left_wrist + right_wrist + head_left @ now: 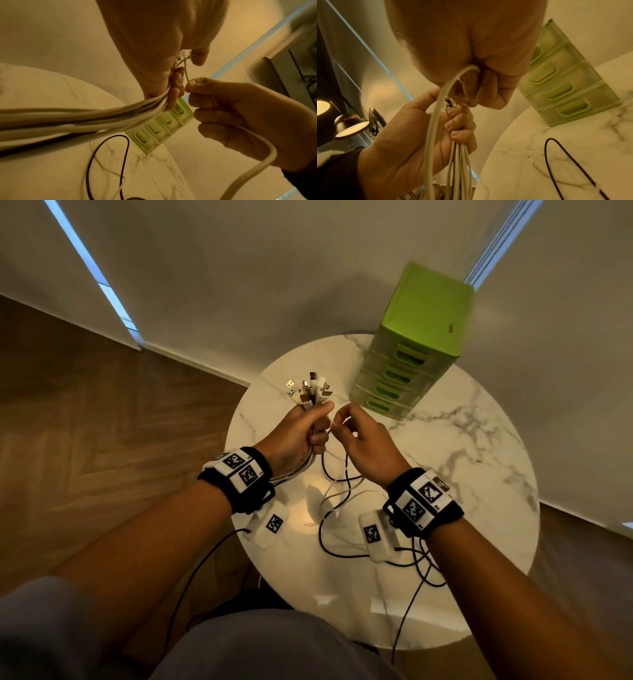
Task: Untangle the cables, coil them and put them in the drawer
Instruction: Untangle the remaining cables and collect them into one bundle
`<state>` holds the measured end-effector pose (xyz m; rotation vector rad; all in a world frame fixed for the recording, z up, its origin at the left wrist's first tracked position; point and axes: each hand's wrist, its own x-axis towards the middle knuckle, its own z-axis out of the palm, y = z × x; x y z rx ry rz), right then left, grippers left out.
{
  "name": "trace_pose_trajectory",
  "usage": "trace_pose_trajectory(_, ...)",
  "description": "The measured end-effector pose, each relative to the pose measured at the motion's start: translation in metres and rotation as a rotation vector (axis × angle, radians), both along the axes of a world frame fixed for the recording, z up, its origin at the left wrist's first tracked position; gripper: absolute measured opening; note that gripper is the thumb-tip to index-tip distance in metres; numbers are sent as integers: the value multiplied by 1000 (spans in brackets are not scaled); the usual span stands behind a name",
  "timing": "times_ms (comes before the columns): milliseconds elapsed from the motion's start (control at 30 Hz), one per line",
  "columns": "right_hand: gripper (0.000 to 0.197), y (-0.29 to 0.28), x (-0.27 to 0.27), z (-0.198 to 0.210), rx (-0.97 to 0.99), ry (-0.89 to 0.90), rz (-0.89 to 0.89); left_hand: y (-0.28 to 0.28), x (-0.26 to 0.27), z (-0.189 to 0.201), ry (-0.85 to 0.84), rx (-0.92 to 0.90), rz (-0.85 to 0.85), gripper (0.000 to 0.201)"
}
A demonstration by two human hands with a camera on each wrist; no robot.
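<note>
My left hand (310, 422) grips a bundle of white cables (82, 119) above the round marble table (479, 474); several USB plugs (310, 388) stick up out of the fist. Right beside it, my right hand (346, 422) pinches a thin white cable (186, 73) between thumb and forefinger, and a thicker white cable (436, 115) runs out from under its palm. Black and white cable ends (337, 508) hang down and lie looped on the table below both hands. The green drawer unit (407, 364) stands at the table's far side, all drawers closed.
A wall runs close behind the table and the drawer unit. Wooden floor (102, 457) lies to the left. In the right wrist view, a black cable (570, 159) loops over the marble, and lit lamps (351, 128) show at far left.
</note>
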<state>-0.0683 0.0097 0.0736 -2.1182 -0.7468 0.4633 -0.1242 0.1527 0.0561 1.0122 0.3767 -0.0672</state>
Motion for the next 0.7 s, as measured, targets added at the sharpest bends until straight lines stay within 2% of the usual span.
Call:
trace_pose_trajectory(100,3,0,-7,4,-41,-50,38,-4,-6,2,-46,113,-16,25)
trace_pose_trajectory(267,5,-1,-19,3,-51,-43,39,-4,-7,4,5,149,130,27)
trace_pose_trajectory(400,12,-7,-37,-11,-29,166,127,12,-1,16,-30,160,242,19)
trace_pose_trajectory(533,27,-19,-58,-34,-28,374,238,35,6,34,-134,25,299,15)
trace_pose_trajectory(600,34,-31,-65,-49,-79,353,280,48,7,45,-144,20,326,22)
trace_pose_trajectory(700,36,-59,-62,-71,-172,241,223,65,9,61,-194,83,293,32)
